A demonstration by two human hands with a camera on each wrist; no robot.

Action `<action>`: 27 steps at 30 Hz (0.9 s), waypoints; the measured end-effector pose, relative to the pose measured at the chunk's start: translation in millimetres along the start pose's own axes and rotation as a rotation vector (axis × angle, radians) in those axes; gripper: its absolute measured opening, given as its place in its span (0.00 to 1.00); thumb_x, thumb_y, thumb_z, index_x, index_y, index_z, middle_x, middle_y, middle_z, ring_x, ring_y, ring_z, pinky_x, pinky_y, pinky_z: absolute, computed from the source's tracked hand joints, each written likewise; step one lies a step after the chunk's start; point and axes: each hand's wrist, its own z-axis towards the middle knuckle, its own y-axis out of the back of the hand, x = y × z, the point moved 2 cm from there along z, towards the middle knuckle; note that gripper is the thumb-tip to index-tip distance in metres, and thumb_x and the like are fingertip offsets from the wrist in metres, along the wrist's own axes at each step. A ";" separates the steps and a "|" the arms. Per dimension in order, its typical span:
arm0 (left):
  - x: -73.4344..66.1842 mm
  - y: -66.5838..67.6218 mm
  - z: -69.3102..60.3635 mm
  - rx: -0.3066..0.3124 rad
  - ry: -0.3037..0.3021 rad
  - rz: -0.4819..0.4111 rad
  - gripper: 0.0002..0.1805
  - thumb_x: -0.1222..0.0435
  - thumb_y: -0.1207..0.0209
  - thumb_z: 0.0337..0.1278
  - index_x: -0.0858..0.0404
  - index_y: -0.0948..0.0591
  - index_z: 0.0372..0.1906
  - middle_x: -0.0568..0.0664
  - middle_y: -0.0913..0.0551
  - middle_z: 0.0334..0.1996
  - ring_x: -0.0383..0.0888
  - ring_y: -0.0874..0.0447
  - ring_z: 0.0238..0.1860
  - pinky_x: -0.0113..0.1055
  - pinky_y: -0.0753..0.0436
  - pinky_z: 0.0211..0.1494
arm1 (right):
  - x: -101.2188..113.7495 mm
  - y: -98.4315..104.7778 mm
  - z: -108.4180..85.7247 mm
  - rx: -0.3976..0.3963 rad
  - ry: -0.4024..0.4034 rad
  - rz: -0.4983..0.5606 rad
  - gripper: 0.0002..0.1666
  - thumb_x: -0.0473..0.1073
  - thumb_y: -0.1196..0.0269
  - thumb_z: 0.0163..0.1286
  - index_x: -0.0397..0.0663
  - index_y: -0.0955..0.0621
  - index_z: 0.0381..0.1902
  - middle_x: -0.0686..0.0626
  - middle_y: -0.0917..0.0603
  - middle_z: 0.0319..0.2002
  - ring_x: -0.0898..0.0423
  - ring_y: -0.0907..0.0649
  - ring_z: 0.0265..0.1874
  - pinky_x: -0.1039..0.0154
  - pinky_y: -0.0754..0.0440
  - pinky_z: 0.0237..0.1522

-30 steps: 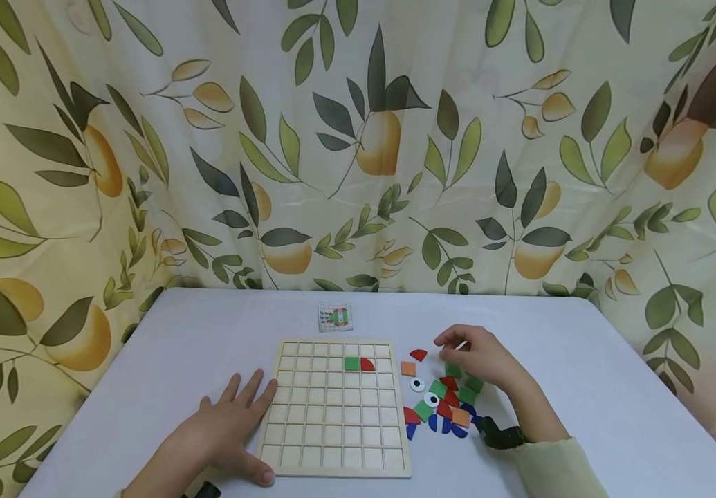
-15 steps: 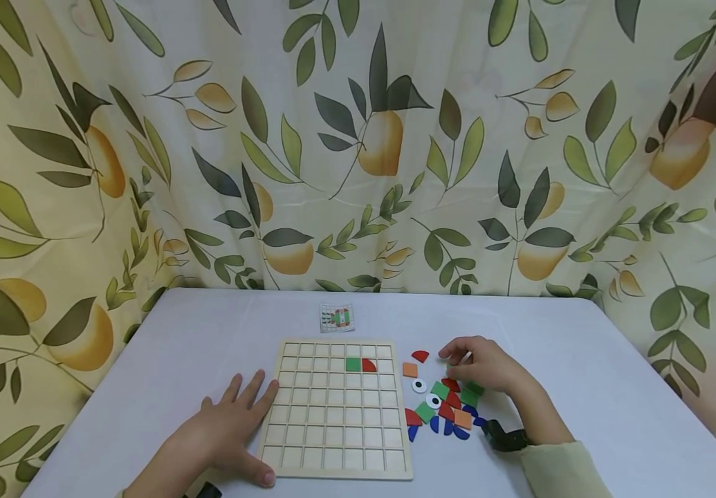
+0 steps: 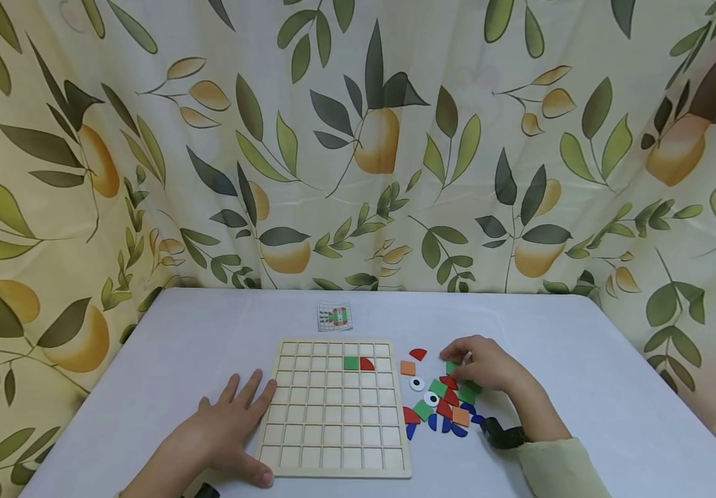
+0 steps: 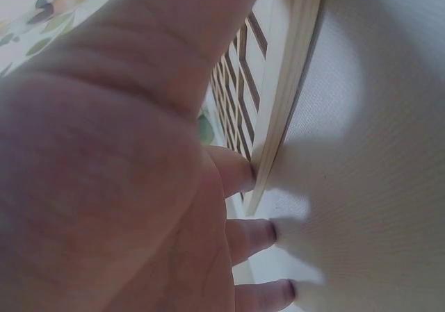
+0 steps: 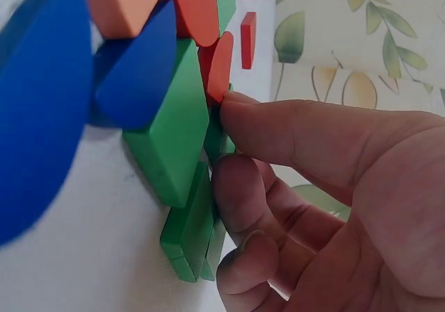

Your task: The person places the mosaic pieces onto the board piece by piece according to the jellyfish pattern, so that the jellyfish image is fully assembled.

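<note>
A wooden grid board [image 3: 320,416] lies on the table with a green square [image 3: 351,363] and a red quarter-round piece [image 3: 366,364] side by side in its upper cells. My left hand [image 3: 223,425] rests with spread fingers against the board's left edge; in the left wrist view, fingers of the left hand [image 4: 125,159] reach the board's rim [image 4: 288,69]. Right of the board, my right hand [image 3: 488,363] has thumb and fingers curled round a green square piece [image 3: 451,368] at the pile's far side. The right wrist view shows this green piece [image 5: 218,137] between the fingertips, partly hidden.
Loose red, green, orange and blue pieces and white eye discs [image 3: 416,383] lie between board and right hand. One red piece [image 3: 418,354] lies apart at the back. A small patterned card [image 3: 335,317] lies behind the board. A leaf-print curtain [image 3: 358,138] hangs beyond the table.
My right hand has lowered slightly toward the near side, over the green pieces, and its fingers have closed round one. The left hand and the board have not moved.
</note>
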 end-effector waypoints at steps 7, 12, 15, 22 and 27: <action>0.8 -0.1 -0.1 -0.004 -0.007 -0.002 0.76 0.27 0.28 0.18 0.58 0.45 0.79 0.62 0.53 0.80 0.74 0.57 0.76 0.83 0.45 0.56 | 0.0 1.1 -0.4 -0.016 -0.016 0.019 0.15 0.35 0.28 0.59 0.45 0.13 0.46 0.49 0.19 0.34 0.53 0.24 0.33 0.61 0.19 0.33; 1.3 -0.8 -0.4 -0.007 -0.008 -0.006 0.76 0.28 0.28 0.18 0.58 0.45 0.79 0.62 0.53 0.80 0.74 0.57 0.76 0.83 0.46 0.57 | -1.6 1.5 0.1 -0.014 -0.021 0.030 0.11 0.35 0.29 0.59 0.47 0.12 0.42 0.50 0.18 0.34 0.53 0.24 0.33 0.60 0.19 0.33; 1.1 -1.4 -0.5 -0.010 -0.008 -0.010 0.76 0.28 0.28 0.19 0.58 0.45 0.79 0.62 0.53 0.80 0.73 0.57 0.76 0.83 0.46 0.57 | -2.6 1.3 0.1 -0.007 -0.024 0.034 0.10 0.35 0.29 0.60 0.48 0.13 0.41 0.51 0.17 0.35 0.53 0.23 0.34 0.60 0.18 0.34; 0.7 -1.9 -0.1 -0.018 -0.014 -0.016 0.75 0.29 0.27 0.18 0.58 0.44 0.79 0.62 0.52 0.80 0.73 0.57 0.76 0.84 0.47 0.57 | -4.4 1.7 1.3 -0.012 -0.004 0.035 0.12 0.36 0.28 0.59 0.49 0.14 0.43 0.50 0.19 0.34 0.53 0.23 0.33 0.61 0.19 0.34; 0.9 -0.6 0.2 -0.003 -0.006 -0.010 0.76 0.28 0.28 0.19 0.58 0.45 0.79 0.63 0.53 0.80 0.74 0.58 0.76 0.84 0.46 0.56 | -4.2 0.8 4.8 -0.044 0.007 0.049 0.13 0.40 0.28 0.61 0.49 0.15 0.44 0.49 0.21 0.31 0.52 0.24 0.32 0.62 0.21 0.32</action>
